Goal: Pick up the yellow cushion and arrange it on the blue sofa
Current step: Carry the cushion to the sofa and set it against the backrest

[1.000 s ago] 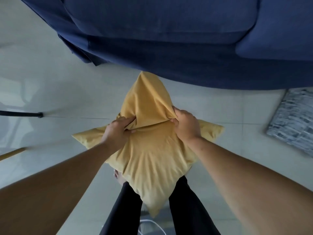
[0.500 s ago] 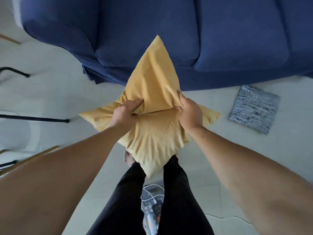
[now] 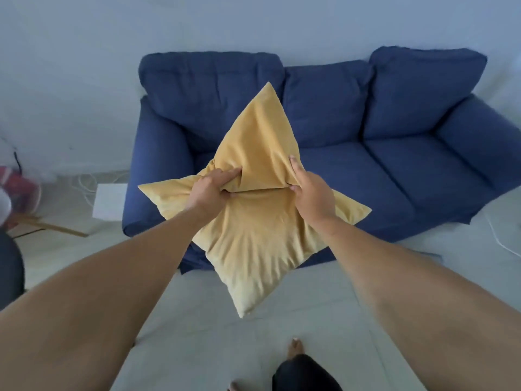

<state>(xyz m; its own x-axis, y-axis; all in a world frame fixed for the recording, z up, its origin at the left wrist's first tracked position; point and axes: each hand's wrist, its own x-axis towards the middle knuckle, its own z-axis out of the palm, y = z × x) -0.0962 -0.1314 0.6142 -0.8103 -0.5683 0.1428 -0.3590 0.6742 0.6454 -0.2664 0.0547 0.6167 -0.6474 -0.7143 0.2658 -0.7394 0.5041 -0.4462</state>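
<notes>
gripping: left hand (image 3: 210, 187) and right hand (image 3: 311, 197) both clenched on yellow cushion (image 3: 253, 235) | position: held diamond-wise, off the floor, before blue sofa (image 3: 380, 153)

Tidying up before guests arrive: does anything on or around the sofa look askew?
The yellow cushion is held diamond-wise in the left hand and right hand, creased across its middle. The blue sofa has its left back cushion slumped and rumpled.

You've got the soft yellow fabric cushion (image 3: 253, 221) pinched mid-air in your left hand (image 3: 210, 190) and right hand (image 3: 311, 197), above the dark blue fabric sofa (image 3: 394, 165).
</notes>
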